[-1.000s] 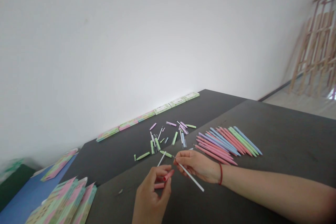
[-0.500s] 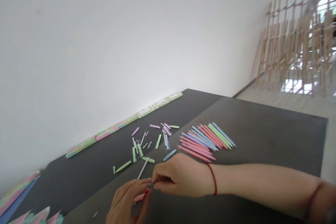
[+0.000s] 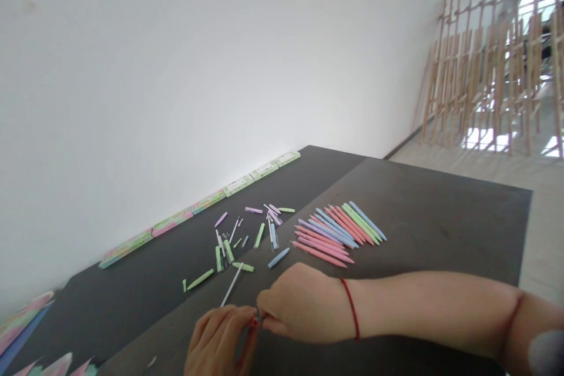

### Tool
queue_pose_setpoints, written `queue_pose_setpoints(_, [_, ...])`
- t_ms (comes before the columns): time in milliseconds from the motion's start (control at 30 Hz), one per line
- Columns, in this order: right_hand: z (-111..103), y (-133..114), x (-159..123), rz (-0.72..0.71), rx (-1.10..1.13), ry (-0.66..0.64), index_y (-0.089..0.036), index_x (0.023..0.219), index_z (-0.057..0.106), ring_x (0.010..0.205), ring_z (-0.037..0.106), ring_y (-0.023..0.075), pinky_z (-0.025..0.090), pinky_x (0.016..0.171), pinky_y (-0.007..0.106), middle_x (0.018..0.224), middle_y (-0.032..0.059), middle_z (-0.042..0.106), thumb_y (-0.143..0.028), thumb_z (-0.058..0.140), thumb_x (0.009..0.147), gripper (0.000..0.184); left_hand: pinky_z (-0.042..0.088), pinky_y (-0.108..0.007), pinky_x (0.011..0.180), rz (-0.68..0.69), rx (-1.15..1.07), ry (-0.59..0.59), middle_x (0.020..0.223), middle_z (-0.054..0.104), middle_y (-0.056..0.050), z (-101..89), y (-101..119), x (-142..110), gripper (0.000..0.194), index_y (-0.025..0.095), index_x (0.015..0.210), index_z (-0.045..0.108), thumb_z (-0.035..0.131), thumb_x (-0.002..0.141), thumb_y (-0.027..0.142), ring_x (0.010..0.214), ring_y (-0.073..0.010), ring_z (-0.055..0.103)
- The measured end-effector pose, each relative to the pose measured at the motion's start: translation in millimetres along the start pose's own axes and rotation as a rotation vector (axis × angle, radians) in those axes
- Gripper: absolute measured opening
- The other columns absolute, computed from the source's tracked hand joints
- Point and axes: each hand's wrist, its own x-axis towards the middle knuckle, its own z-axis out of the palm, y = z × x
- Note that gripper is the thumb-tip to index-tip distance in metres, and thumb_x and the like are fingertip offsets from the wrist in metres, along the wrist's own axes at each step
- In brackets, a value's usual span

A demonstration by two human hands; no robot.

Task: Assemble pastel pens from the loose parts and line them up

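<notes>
My left hand [image 3: 218,342] is at the bottom edge, fingers curled shut around a pen part that its fingers hide. My right hand [image 3: 300,304], with a red string at the wrist, pinches a small piece against the left fingertips; the two hands touch. A white refill [image 3: 231,284] lies on the dark table [image 3: 440,223] just beyond them. A blue pen piece [image 3: 278,257] lies close to my right hand. Farther off, a neat row of finished pink, purple, blue and green pens [image 3: 337,230] lies to the right.
Loose green, purple and blue pen parts [image 3: 247,234] are scattered at the table's middle. Flat pastel boxes [image 3: 202,202] line the white wall. Pastel cards [image 3: 24,320] show at the far left. Wooden racks [image 3: 489,76] stand on the floor at right.
The view has swung left and down. My right hand came in to meet the left, and the pink barrel and white refill seen a second ago are now hidden in the hands.
</notes>
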Motion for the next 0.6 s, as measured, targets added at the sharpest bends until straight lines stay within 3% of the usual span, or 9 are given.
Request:
queue_pose_setpoints(133, [7.8, 3.3, 1.5, 0.078, 0.139, -0.046, -0.014, 0.100, 0.056, 0.064, 0.064, 0.0222, 0.032, 0.047, 0.025, 0.073, 0.0076, 0.068, -0.036, 0.048, 0.085, 0.028, 0.043, -0.027, 0.071, 0.015, 0.003, -0.034, 0.072, 0.069, 0.002, 2.6, 8.4, 2.1, 0.009, 0.025, 0.088, 0.058, 0.051, 0.083, 0.020, 0.067, -0.0149, 0.064])
queue_pose_setpoints(267, [13.5, 11.9, 7.6, 0.087, 0.540, -0.133, -0.012, 0.121, 0.045, 0.071, 0.062, 0.0193, 0.038, 0.055, 0.023, 0.067, 0.0015, 0.065, -0.029, 0.057, 0.079, 0.047, 0.042, -0.029, 0.074, -0.020, -0.009, -0.085, 0.075, 0.069, 0.001, 2.9, 10.3, 0.5, 0.009, 0.024, 0.087, 0.058, 0.052, 0.083, 0.020, 0.073, -0.0164, 0.063])
queue_pose_setpoints(367, [16.6, 19.5, 12.8, 0.117, 0.907, -0.344, -0.012, 0.137, 0.028, 0.059, 0.056, 0.0117, 0.040, 0.052, 0.020, 0.069, -0.0021, 0.062, -0.026, 0.058, 0.077, 0.068, 0.041, -0.031, 0.075, -0.034, -0.030, -0.116, 0.080, 0.070, 0.001, 1.7, 10.9, -0.3, 0.011, 0.024, 0.089, 0.059, 0.052, 0.084, 0.019, 0.076, -0.0171, 0.063])
queue_pose_setpoints(467, [14.3, 25.9, 15.6, 0.238, 1.221, -0.533, -0.013, 0.143, 0.014, 0.047, 0.049, 0.0071, 0.039, 0.042, 0.017, 0.072, -0.0032, 0.060, -0.025, 0.052, 0.078, 0.077, 0.041, -0.031, 0.074, -0.083, -0.044, -0.148, 0.080, 0.070, 0.000, 1.6, 12.2, -0.9, 0.012, 0.024, 0.089, 0.061, 0.050, 0.085, 0.018, 0.076, -0.0177, 0.063])
queue_pose_setpoints(600, [9.2, 29.8, 16.3, 0.343, 1.309, -0.565, -0.011, 0.143, 0.013, 0.042, 0.046, 0.0065, 0.034, 0.034, 0.016, 0.070, -0.0026, 0.062, -0.022, 0.048, 0.076, 0.077, 0.042, -0.031, 0.072, -0.147, -0.074, -0.184, 0.079, 0.069, 0.000, 4.0, 14.0, -2.1, 0.011, 0.023, 0.088, 0.061, 0.053, 0.084, 0.018, 0.075, -0.0175, 0.062])
